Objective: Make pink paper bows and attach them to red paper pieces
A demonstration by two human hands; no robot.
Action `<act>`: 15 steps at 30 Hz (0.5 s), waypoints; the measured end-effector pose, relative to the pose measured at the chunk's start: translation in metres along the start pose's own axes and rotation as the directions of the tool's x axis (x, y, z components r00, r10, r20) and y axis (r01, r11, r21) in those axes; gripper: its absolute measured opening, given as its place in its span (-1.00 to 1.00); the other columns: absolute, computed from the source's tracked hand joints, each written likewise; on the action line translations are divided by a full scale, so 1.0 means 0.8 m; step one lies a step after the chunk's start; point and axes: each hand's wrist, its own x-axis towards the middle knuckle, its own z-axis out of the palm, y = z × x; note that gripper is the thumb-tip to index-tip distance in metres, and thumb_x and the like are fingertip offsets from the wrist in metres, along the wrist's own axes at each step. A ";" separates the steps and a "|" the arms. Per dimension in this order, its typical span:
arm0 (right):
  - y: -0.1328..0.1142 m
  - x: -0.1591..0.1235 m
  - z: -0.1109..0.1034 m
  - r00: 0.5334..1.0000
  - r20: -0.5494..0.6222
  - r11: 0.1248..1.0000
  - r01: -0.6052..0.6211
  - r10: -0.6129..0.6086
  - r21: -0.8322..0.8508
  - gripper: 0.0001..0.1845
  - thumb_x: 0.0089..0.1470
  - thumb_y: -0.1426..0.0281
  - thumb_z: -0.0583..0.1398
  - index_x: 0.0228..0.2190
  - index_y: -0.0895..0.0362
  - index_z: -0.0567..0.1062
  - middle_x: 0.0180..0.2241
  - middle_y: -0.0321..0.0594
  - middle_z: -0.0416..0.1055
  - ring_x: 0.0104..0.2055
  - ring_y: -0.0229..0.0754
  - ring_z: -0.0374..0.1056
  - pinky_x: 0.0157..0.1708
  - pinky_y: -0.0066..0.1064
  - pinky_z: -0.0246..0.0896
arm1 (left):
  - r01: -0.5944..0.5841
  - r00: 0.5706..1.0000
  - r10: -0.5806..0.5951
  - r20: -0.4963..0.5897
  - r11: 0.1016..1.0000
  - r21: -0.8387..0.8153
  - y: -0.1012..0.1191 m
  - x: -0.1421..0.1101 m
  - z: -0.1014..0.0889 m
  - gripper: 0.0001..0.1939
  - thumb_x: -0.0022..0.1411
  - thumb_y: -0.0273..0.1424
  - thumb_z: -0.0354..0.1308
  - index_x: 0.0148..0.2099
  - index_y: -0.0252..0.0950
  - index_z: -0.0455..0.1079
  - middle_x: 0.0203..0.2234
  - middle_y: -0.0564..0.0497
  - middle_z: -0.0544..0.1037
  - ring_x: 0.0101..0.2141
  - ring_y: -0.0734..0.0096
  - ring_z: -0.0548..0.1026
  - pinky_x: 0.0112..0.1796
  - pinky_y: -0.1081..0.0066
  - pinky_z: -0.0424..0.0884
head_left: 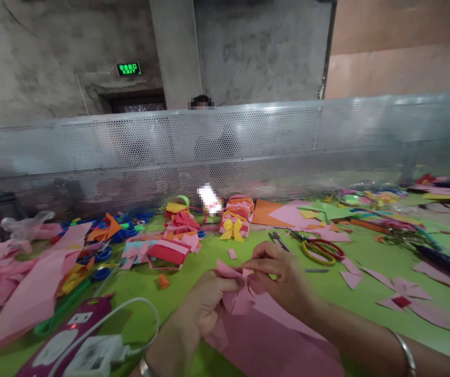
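Note:
My left hand (207, 301) is closed on a folded pink paper piece (237, 299), its thumb pressed on the front. From the right, the fingers of my right hand (282, 280) pinch the upper part of the same piece. The piece has several flaps, and my fingers partly hide it. Beneath both hands lies a large pink paper sheet (280, 340). Just beyond my right hand rest scissors with yellow and red handles (319, 251). To the right, a pink paper flower (409, 296) with a red centre lies flat.
A purple power strip (65, 335) with a white plug and cable stands at the lower left. Pink paper (32, 298) is heaped behind it. A perforated metal screen (150, 152) closes off the green table's (212, 251) far side, with a person (209, 141) behind it.

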 end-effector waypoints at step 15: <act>-0.003 -0.002 0.000 0.999 -0.010 1.000 -0.030 0.030 0.000 -0.72 -0.01 0.57 0.11 -0.37 0.08 0.59 -0.48 -0.20 0.36 -0.44 -0.25 0.31 -0.49 -0.44 0.22 | 0.014 0.989 -0.012 -0.150 1.000 0.010 0.003 -0.001 -0.001 -0.72 -0.26 -0.68 0.03 -0.42 -0.35 0.39 -0.68 0.14 0.37 -0.59 0.53 0.32 -0.50 0.51 0.16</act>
